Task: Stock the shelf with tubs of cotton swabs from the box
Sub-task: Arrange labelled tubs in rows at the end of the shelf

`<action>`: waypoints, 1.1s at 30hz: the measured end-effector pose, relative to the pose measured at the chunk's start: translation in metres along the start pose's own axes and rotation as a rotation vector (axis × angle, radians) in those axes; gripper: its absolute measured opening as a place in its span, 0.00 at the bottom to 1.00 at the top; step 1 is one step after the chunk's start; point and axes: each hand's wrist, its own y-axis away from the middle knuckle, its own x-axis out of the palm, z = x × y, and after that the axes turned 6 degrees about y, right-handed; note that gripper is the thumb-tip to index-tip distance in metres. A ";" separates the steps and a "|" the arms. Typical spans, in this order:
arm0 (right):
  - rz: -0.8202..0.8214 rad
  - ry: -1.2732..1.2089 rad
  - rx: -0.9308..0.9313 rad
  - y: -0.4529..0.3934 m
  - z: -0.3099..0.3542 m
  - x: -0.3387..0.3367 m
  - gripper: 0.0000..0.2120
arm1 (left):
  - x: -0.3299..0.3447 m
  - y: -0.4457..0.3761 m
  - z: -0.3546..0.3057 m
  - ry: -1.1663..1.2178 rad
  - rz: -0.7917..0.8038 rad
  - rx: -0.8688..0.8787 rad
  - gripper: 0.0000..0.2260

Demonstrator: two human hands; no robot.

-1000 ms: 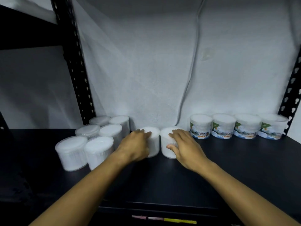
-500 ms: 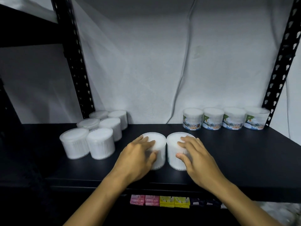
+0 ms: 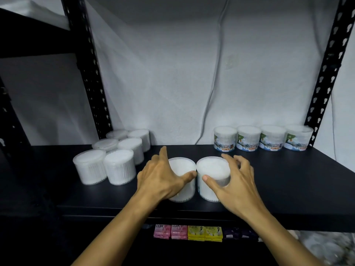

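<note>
Head view: two tubs of cotton swabs are sitting side by side, touching, near the front edge of the black shelf (image 3: 288, 181). The left hand (image 3: 161, 177) is wrapping around the left tub (image 3: 182, 169), thumb lying across its near rim, fingers reaching past its far left side. The right hand (image 3: 236, 181) is cupping the right tub (image 3: 213, 169), thumb pressing its front wall, fingers curling loosely over the far right rim. At ten o'clock from the hands, a cluster of six plain tubs (image 3: 115, 156) is standing in two columns running back toward the wall. At two o'clock, four labelled tubs (image 3: 263, 138) are lining the back wall in a row. At six o'clock, below the shelf, pink and yellow soap packs (image 3: 188, 232) are showing on a lower level.
</note>
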 end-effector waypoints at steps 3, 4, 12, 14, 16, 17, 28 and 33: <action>0.010 -0.073 0.034 0.000 0.001 0.003 0.37 | 0.001 -0.006 -0.004 -0.012 0.014 -0.027 0.52; 0.020 -0.090 0.029 0.000 0.000 0.003 0.36 | 0.001 -0.007 -0.004 -0.001 0.017 -0.025 0.52; 0.199 -0.168 -0.044 -0.014 -0.026 -0.009 0.26 | -0.003 -0.023 0.022 0.325 0.251 0.124 0.43; 0.255 -0.190 -0.081 -0.019 -0.031 -0.016 0.27 | -0.005 -0.027 0.025 0.350 0.310 0.167 0.40; 0.317 -0.192 -0.105 -0.025 -0.034 -0.023 0.30 | -0.007 -0.031 0.028 0.351 0.367 0.197 0.40; 0.353 -0.196 -0.110 -0.028 -0.035 -0.026 0.30 | -0.008 -0.034 0.029 0.354 0.396 0.204 0.40; 0.187 -0.027 0.037 -0.018 -0.010 -0.016 0.42 | 0.007 -0.015 0.011 0.011 0.092 -0.014 0.50; 0.151 -0.041 0.048 -0.016 -0.007 -0.008 0.33 | 0.001 -0.027 0.009 0.053 0.162 0.013 0.43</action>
